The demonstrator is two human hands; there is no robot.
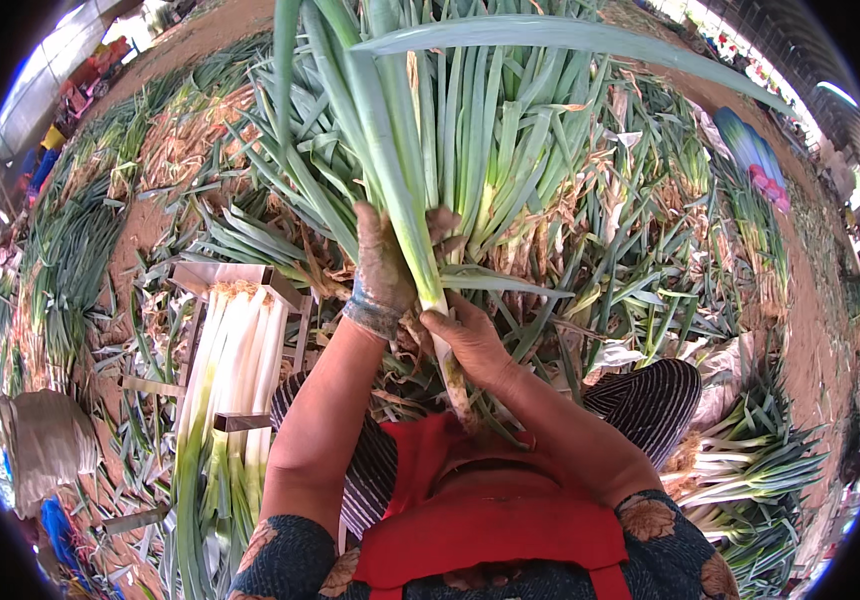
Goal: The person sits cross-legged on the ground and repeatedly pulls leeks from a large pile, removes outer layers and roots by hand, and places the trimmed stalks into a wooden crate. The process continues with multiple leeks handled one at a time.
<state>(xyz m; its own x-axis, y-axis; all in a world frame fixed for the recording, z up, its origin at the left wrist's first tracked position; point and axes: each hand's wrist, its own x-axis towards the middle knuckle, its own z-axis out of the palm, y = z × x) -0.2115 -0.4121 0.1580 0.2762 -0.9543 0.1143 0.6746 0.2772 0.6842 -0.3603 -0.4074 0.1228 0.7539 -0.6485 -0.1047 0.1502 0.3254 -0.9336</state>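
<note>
A long green onion [407, 150] slants through the middle of the view, its leaves fanning toward the top and its root end close to my red apron [490, 525]. My left hand [385, 277], in a soiled fabric glove, is wrapped around the green part from behind, with fingertips showing on the far side. Lower down, my bare right hand [479, 337] pinches the pale stem [454, 375], thumb on top. A loose leaf [505, 281] juts out sideways above the right hand. Beyond my hands lies a thick pile of untrimmed green onions [490, 142].
On the left, a metal rack [242, 421] holds cleaned white-stemmed onions [235, 360]. Finished-looking onions [730, 465] lie at the right beside my knee [647, 405]. Leaf scraps [625, 300] litter the ground, with more onion rows [77, 255] at far left.
</note>
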